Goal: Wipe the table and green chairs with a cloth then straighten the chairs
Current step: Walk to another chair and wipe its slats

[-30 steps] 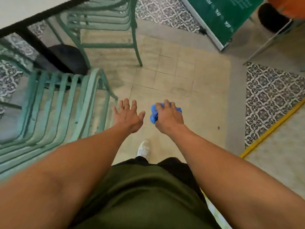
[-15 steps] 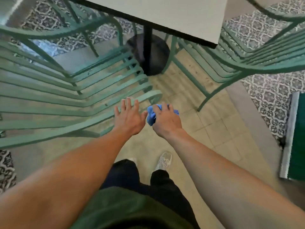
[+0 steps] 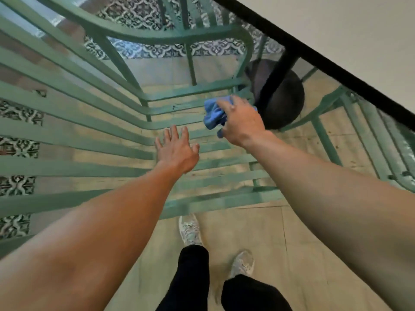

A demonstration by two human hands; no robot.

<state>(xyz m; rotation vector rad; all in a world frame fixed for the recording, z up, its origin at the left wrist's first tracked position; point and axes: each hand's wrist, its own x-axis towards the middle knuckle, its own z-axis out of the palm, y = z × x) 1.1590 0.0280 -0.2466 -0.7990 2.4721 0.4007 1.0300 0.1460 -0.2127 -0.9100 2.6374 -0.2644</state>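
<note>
A green slatted metal chair (image 3: 94, 131) fills the left and middle of the head view, its seat right below my arms. My right hand (image 3: 241, 121) is shut on a bunched blue cloth (image 3: 213, 115) over the far part of the seat. My left hand (image 3: 177, 150) hovers over the seat slats with fingers spread and nothing in it. The white table top (image 3: 350, 30) with a black edge runs across the upper right. A second green chair (image 3: 368, 140) shows in part at the right edge.
The table's black post and round dark base (image 3: 283, 97) stand just beyond the chair seat, close to my right hand. Beige floor tiles (image 3: 298, 239) lie under my feet; patterned tiles (image 3: 157, 48) show past the chair.
The view swung and closed in on the chair. My right hand went forward and up with the cloth over the seat. My left hand stayed open and the hands drew apart.
</note>
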